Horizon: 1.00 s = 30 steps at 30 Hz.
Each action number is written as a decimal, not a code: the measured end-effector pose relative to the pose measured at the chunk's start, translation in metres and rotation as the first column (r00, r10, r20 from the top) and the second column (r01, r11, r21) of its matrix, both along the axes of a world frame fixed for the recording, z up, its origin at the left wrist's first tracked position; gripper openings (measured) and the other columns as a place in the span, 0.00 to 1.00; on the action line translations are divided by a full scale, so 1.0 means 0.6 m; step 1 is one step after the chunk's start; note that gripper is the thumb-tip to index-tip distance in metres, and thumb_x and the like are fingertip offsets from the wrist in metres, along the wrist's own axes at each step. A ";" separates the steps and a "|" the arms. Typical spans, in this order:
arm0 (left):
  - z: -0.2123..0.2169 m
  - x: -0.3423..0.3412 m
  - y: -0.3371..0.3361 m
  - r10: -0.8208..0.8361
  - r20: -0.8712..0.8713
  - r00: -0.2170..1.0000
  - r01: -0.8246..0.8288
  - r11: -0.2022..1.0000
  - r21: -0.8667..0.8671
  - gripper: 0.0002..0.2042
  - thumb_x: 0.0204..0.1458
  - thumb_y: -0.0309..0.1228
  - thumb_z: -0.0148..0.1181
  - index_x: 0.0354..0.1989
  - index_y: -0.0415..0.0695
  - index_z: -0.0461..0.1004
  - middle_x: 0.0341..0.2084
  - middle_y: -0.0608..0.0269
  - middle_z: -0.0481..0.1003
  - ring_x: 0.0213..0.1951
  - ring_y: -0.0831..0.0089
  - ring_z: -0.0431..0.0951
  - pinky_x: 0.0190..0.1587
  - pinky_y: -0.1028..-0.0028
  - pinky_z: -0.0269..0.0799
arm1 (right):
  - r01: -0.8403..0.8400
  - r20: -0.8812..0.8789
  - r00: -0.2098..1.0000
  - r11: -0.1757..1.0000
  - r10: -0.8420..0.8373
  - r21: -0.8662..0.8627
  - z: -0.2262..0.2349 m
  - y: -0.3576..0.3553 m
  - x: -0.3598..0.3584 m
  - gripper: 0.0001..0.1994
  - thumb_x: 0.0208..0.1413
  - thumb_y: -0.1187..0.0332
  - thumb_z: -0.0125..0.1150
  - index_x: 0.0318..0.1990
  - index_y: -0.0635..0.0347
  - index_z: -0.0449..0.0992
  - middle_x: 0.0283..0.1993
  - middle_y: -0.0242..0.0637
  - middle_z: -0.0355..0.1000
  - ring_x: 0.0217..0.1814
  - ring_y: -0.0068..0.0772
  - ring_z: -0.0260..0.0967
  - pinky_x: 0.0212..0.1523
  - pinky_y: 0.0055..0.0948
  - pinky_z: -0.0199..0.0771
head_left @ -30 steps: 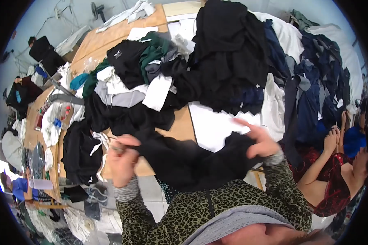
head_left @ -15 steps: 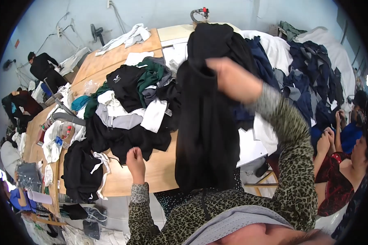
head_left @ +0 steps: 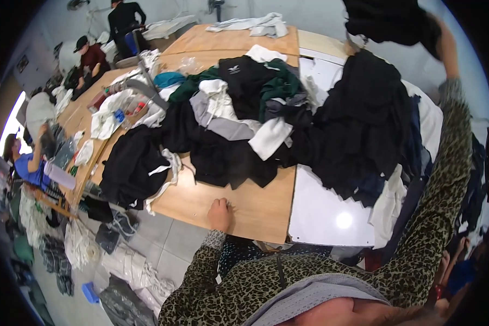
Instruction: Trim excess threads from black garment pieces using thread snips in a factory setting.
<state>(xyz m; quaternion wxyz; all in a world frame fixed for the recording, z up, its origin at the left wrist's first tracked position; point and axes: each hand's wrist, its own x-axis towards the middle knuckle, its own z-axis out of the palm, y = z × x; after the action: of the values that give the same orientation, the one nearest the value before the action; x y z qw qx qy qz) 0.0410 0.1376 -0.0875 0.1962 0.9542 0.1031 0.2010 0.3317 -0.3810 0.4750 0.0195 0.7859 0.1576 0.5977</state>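
- While the left hand rests flat on the wooden surface near its front edge, its grip is released and holds nothing.
- Right hand is raised high at the top right, arm in a leopard-print sleeve stretched up.
- Right grip: seems clenched on a black garment, which hangs in the air above the far right of the pile; fingers are mostly hidden by the cloth, so not certain.
- Big heap of black clothes lies right under the lifted garment, partly over a white board.
- Mixed pile mid-surface: white top, grey piece, dark green piece, more black clothes.
- Another black bundle hangs over the left edge of the surface.
- Clothes are scattered on the floor at lower left.
- Other people sit or stand along the far left: one in red, one in black, one in blue.
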 end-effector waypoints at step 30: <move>0.010 0.004 -0.006 -0.009 -0.017 1.000 0.007 0.996 -0.094 0.08 0.46 0.31 0.57 0.34 0.46 0.69 0.30 0.58 0.69 0.34 0.59 0.72 0.33 0.63 0.69 | 0.076 0.001 0.185 -0.015 0.983 0.997 -0.530 0.339 -0.115 0.10 0.58 0.67 0.54 0.40 0.66 0.71 0.38 0.32 0.73 0.37 0.23 0.70 0.39 0.23 0.70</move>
<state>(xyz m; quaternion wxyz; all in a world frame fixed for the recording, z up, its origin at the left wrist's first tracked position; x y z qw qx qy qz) 0.0434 0.1341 -0.0815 0.2410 0.9459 0.1104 0.1870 0.2627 -0.1777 0.1567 -0.7670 0.6333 0.0947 0.0418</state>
